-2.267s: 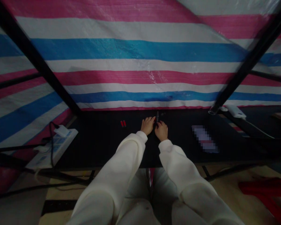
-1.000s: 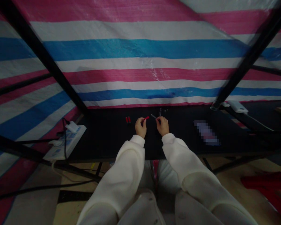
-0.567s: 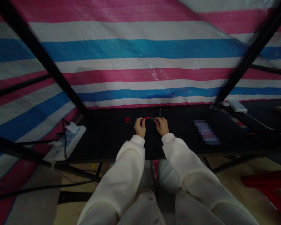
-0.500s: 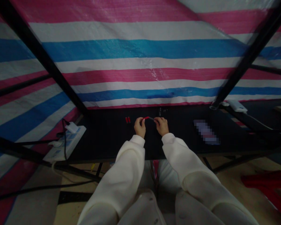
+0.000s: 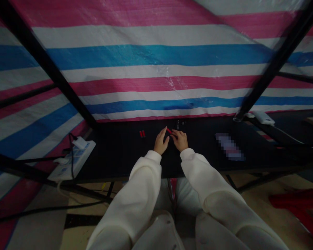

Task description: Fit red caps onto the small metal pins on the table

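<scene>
A small, slim red stick-like piece (image 5: 169,131) is between my two hands, over the black table. The thumb and fingers of my right hand (image 5: 181,140) are closed on its lower right end. My left hand (image 5: 160,141) is just left of it, fingers stretched out and thumb apart. Its fingertips come close to the piece's upper end; I cannot tell whether they touch. Two short red pieces (image 5: 142,134) lie side by side on the table, left of my left hand. Some small clear or shiny bits (image 5: 178,124) lie beyond my right hand, too small to name.
A white power strip (image 5: 79,159) with plugs and cables is at the table's left end. To the right lies a blurred-out phone-like object (image 5: 229,147). A white box-shaped device (image 5: 264,118) with a cable stands farther right. Black frame posts (image 5: 273,66) rise at both sides before striped sheeting (image 5: 156,55).
My left hand has moved right, toward my right hand, and its fingers have straightened from a pinch. The red piece now sits at my right fingers; the grey part between the hands no longer shows.
</scene>
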The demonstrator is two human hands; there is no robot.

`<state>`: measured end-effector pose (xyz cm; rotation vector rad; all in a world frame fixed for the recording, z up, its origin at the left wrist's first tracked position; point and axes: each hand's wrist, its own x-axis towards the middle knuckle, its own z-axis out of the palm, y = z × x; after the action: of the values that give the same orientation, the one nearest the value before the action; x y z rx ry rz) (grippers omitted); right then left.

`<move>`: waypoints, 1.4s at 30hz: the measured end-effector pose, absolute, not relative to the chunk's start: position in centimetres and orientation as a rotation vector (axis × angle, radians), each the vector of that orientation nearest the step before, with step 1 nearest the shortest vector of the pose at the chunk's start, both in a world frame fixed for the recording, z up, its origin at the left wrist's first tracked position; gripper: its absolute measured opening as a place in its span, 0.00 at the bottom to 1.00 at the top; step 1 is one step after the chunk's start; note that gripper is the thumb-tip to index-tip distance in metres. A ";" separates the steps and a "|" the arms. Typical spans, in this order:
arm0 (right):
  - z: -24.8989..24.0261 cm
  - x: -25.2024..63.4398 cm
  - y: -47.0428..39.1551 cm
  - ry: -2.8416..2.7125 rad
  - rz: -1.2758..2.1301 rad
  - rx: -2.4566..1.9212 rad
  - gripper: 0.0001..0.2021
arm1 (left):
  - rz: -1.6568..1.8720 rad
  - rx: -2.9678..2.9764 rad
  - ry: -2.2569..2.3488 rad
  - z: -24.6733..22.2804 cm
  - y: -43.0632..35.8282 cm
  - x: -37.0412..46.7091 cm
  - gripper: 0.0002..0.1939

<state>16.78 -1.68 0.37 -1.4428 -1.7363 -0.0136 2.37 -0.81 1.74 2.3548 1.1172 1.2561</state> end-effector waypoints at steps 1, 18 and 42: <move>0.3 16.8 -1.7 -1.742 -0.008 -1.445 0.16 | 1.235 2.379 1.107 1.9 -0.9 2.4 0.26; -0.7 17.1 -0.9 -1.726 0.032 -1.483 0.12 | 1.291 2.488 1.143 4.7 0.6 2.6 0.14; 0.0 16.8 -1.2 -1.670 0.098 -1.431 0.14 | 0.229 2.818 1.519 11.1 8.1 -6.9 0.04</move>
<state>16.83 -1.20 0.02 -1.4310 -1.6698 0.0983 -6.89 8.07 11.07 2.8178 1.5190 0.2287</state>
